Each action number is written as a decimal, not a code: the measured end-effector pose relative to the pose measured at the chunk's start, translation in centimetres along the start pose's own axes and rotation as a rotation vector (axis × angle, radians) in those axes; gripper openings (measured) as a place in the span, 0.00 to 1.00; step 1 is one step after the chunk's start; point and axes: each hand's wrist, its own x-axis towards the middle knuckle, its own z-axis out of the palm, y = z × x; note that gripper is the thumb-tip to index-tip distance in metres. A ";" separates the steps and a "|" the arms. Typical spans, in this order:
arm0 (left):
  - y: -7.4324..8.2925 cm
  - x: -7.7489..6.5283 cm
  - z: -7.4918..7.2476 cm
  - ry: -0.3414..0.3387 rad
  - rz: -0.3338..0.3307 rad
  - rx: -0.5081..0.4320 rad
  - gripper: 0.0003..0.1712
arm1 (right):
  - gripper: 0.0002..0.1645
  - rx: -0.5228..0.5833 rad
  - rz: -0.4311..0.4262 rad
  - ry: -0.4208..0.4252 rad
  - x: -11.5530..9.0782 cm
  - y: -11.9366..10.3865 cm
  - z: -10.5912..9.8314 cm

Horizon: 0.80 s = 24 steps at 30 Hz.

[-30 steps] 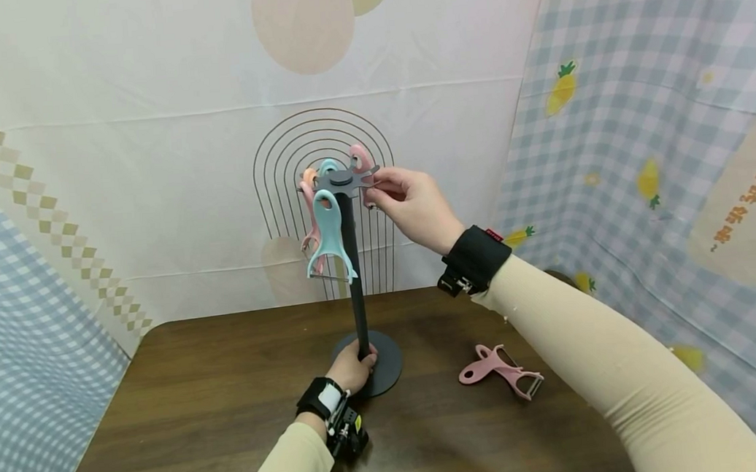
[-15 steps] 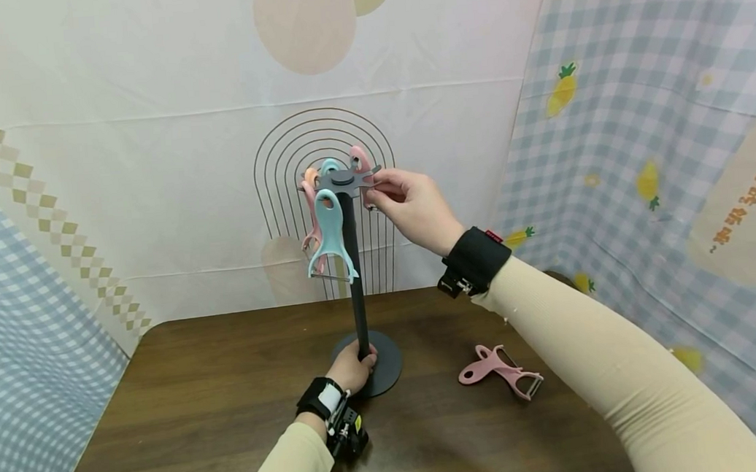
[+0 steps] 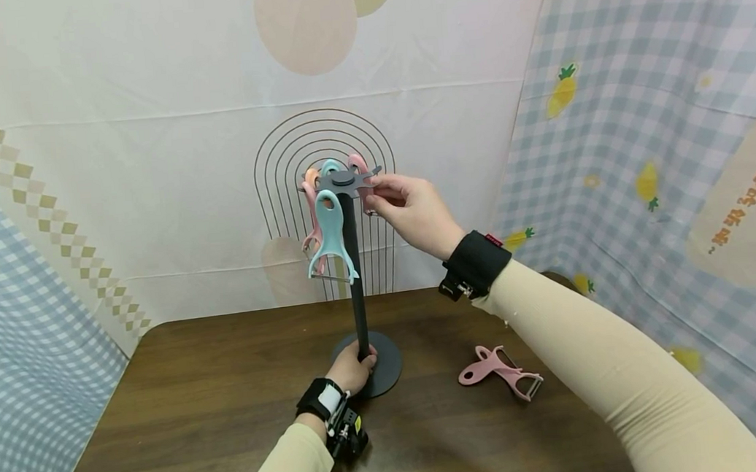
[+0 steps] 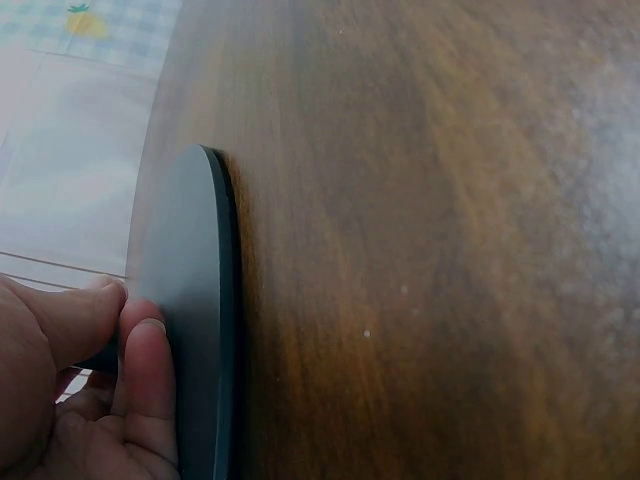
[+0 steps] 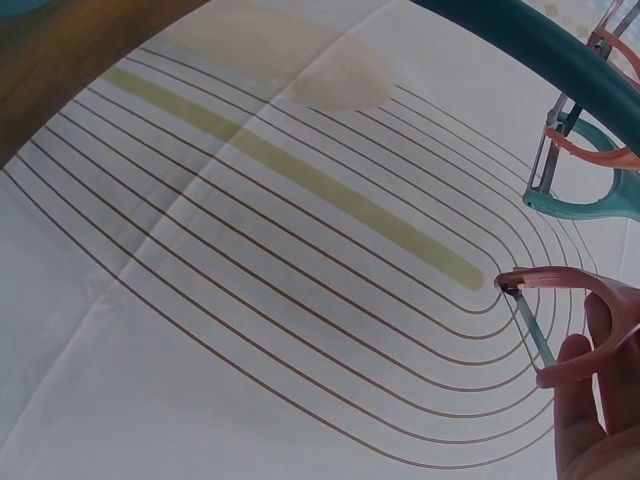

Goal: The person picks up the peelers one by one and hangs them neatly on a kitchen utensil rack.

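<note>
A dark grey stand with hooks around its top (image 3: pixel 342 179) rises from a round base (image 3: pixel 387 367). Around the foot of its pole (image 3: pixel 356 289) curl the fingers of my left hand (image 3: pixel 351 369); the left wrist view has them right beside the base (image 4: pixel 190 260). At the top right, my right hand (image 3: pixel 415 208) pinches a pink peeler (image 3: pixel 358 164) by a hook, its blade end pointing down. In the right wrist view that peeler (image 5: pixel 545 277) lies against the fingers. A light blue peeler (image 3: pixel 331 228) hangs at the front; pink, orange and another blue one hang behind, partly hidden.
Two pink peelers (image 3: pixel 499 370) lie crossed on the brown wooden table (image 3: pixel 218 393), right of the stand. A white patterned cloth (image 3: pixel 172 206) hangs behind the table, and a checked cloth (image 3: pixel 625 197) hangs along the right.
The pink peeler in my right hand has come down slightly at the hook, and the right hand has dropped a little with it. My left hand stays on the pole.
</note>
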 end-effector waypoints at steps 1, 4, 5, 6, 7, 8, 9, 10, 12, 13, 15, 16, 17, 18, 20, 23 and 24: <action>0.0 0.0 0.0 0.000 0.003 -0.001 0.06 | 0.17 0.003 0.001 -0.001 0.0 0.0 0.0; 0.0 -0.1 0.0 -0.001 0.014 -0.002 0.05 | 0.17 0.010 0.005 -0.006 0.0 0.1 0.0; 0.0 -0.1 0.0 -0.001 0.017 -0.002 0.05 | 0.17 0.012 0.003 -0.006 0.0 0.1 0.0; 0.1 -0.1 0.0 -0.001 0.018 -0.003 0.05 | 0.18 0.014 0.002 -0.006 0.0 0.2 0.0; 0.1 -0.1 0.0 -0.001 0.018 -0.002 0.05 | 0.18 0.015 0.000 -0.007 0.0 0.2 0.0; 0.0 -0.1 0.0 -0.001 0.021 -0.002 0.05 | 0.18 0.017 -0.002 -0.008 -0.1 0.2 0.0; 0.0 -0.1 0.0 -0.001 0.022 0.001 0.05 | 0.18 0.019 -0.005 -0.009 -0.1 0.3 0.0; 0.0 -0.1 0.0 0.001 0.024 0.001 0.05 | 0.18 0.020 -0.009 -0.011 -0.1 0.3 0.0; 0.0 0.0 0.0 0.003 0.023 0.006 0.05 | 0.17 0.014 -0.018 -0.013 -0.1 0.4 -0.1; 0.0 0.0 0.0 0.004 0.022 0.008 0.05 | 0.17 0.006 -0.022 -0.014 -0.2 0.4 -0.1; -0.1 0.0 0.0 0.008 0.019 0.015 0.05 | 0.16 -0.016 -0.028 -0.013 -0.3 0.6 -0.2; -0.1 0.0 0.0 0.010 0.018 0.018 0.05 | 0.16 -0.028 -0.031 -0.011 -0.3 0.6 -0.3; -0.1 0.0 0.1 0.010 0.019 0.022 0.05 | 0.16 -0.041 -0.032 -0.010 -0.4 0.7 -0.4; -0.1 0.0 0.0 0.012 0.017 0.026 0.04 | 0.16 -0.055 -0.033 -0.008 -0.4 0.7 -0.5; -0.1 0.0 0.1 0.014 0.020 0.035 0.04 | 0.16 -0.072 -0.033 -0.007 -0.6 0.9 -0.6; -0.1 0.1 0.1 0.014 0.017 0.040 0.04 | 0.17 -0.093 -0.023 -0.011 -0.8 1.4 -1.0; -0.1 0.1 0.1 0.013 0.015 0.041 0.05 | 0.17 -0.104 -0.017 -0.015 -0.9 1.6 -1.1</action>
